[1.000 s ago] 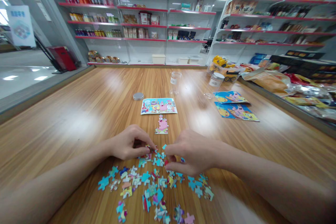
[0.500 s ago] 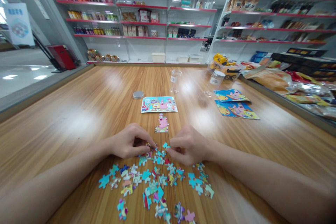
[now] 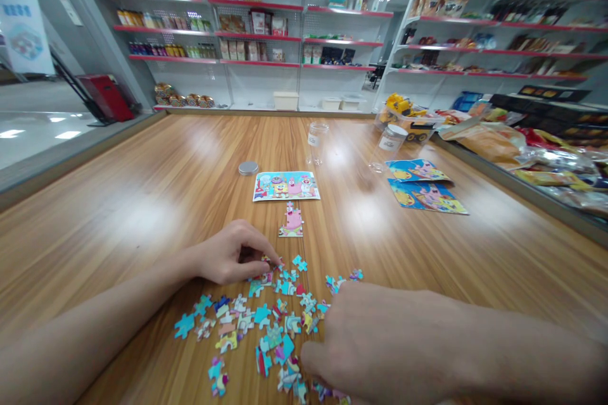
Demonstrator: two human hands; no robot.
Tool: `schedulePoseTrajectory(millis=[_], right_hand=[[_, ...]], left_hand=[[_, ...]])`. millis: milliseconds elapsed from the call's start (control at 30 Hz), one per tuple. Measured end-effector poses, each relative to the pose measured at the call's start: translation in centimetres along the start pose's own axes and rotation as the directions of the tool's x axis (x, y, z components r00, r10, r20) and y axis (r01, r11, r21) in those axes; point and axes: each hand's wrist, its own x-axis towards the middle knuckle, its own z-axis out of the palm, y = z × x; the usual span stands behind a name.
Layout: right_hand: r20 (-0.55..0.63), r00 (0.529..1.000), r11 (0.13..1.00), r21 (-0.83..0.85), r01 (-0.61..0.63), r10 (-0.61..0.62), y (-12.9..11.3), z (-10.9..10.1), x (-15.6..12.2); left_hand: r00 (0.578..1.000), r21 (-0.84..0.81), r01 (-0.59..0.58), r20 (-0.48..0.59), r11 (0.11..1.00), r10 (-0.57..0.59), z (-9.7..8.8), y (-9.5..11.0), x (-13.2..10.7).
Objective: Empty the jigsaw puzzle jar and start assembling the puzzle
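Loose jigsaw pieces (image 3: 266, 323) lie scattered on the wooden table (image 3: 142, 202) in front of me. My left hand (image 3: 232, 253) rests at the far edge of the pile, fingers pinched on a small piece. Close to the camera, my right hand (image 3: 375, 342) lies over the near right part of the pile, knuckles up and fingers curled down; what they hold is hidden. A small joined pink section (image 3: 292, 221) sits just beyond the pile. Behind it lies the cartoon reference picture (image 3: 285, 186).
A metal lid (image 3: 247, 168) and two clear jars (image 3: 317, 142) (image 3: 387, 145) stand farther back. Two more cartoon pictures (image 3: 425, 186) lie at the right, beside packaged goods (image 3: 494, 145) and a toy truck (image 3: 403, 115). Store shelves (image 3: 266, 31) line the back.
My right hand has drawn back from the far edge of the pile toward me and now covers its near right part. My left hand has stayed put.
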Motion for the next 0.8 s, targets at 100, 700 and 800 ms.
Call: schedulePoseTrajectory(millis=[100, 700, 800], right_hand=[[0.009, 1.000, 0.999, -0.042, 0.002, -0.002, -0.2, 0.4, 0.2], [-0.157, 0.985, 0.997, 0.054, -0.059, 0.067, 2.3, 1.1, 0.4], [-0.186, 0.981, 0.997, 0.057, -0.045, 0.055, 2.4, 1.2, 0.4]], left_hand=[[1.000, 0.002, 0.004, -0.003, 1.000, -0.004, 0.0, 0.0, 0.0], [0.999, 0.024, -0.028, -0.025, 0.999, 0.029, 0.0, 0.2, 0.1], [0.999, 0.028, -0.026, -0.023, 0.999, 0.027, 0.0, 0.2, 0.1]])
